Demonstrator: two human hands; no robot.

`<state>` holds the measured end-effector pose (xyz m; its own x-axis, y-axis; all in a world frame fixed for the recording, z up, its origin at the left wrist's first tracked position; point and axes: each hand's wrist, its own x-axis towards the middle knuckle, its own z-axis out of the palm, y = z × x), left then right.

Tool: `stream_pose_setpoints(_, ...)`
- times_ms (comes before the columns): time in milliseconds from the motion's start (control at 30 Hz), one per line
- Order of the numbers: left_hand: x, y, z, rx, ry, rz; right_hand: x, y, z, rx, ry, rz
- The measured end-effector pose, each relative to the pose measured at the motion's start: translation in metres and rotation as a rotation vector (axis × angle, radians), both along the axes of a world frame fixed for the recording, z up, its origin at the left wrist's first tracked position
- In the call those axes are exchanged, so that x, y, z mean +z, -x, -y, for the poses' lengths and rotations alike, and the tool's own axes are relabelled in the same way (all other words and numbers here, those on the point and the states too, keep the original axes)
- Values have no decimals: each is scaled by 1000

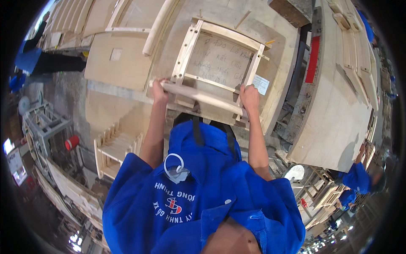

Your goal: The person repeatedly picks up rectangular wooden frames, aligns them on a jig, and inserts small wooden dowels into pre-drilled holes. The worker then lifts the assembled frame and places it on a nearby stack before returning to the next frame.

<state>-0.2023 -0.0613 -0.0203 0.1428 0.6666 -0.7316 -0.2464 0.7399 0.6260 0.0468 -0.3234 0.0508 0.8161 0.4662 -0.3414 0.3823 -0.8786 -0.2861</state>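
A pale wooden rail (203,96) with rounded edges lies slantwise in front of me, its right end nearer to my body. My left hand (160,90) is closed around its left end. At the other end, my right hand (249,98) is closed on the rail beside the near right corner of a wooden frame (186,53); its fingertips are partly hidden. The rectangular frame lies flat just beyond the rail, with dark holes in its side pieces. Beneath it is a board (220,61) bearing handwriting.
A yellow pencil (270,41) and a white paper slip (260,85) lie by the frame. Panels (118,59) and wooden parts are at the left; another worktable (334,127) stands at the right. A slatted wooden piece (116,150) is at lower left. Other people in blue are nearby.
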Motion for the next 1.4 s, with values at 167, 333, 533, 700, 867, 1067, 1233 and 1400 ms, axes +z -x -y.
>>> stream_pose_setpoints(167,3,16,-7,-32,26,-61,-10,13,0,-45,17,-46)
stream_pose_setpoints(333,35,-7,3,-30,-123,-614,-5,12,-4,-122,29,-114)
stream_pose_setpoints(533,87,-79,-8,-287,-1355,-1049,21,-8,-9,-46,-91,45)
stream_pose_setpoints(700,67,-182,-38,-704,-1300,-1004,41,-55,-74,-166,-757,-6)
stream_pose_setpoints(867,52,-207,-35,-1006,-1052,-1155,45,-126,-153,-857,-1233,-1321)
stream_pose_setpoints(1067,42,-199,-36,-937,-1088,-1149,47,-143,-203,-1143,-1574,-1929)
stream_pose_setpoints(1233,43,-202,-38,-945,-1111,-1183,83,-38,-159,-234,-804,-904)
stream_pose_setpoints(1400,41,-203,-39,-946,-1137,-1233,14,-14,-156,-93,-626,-655)
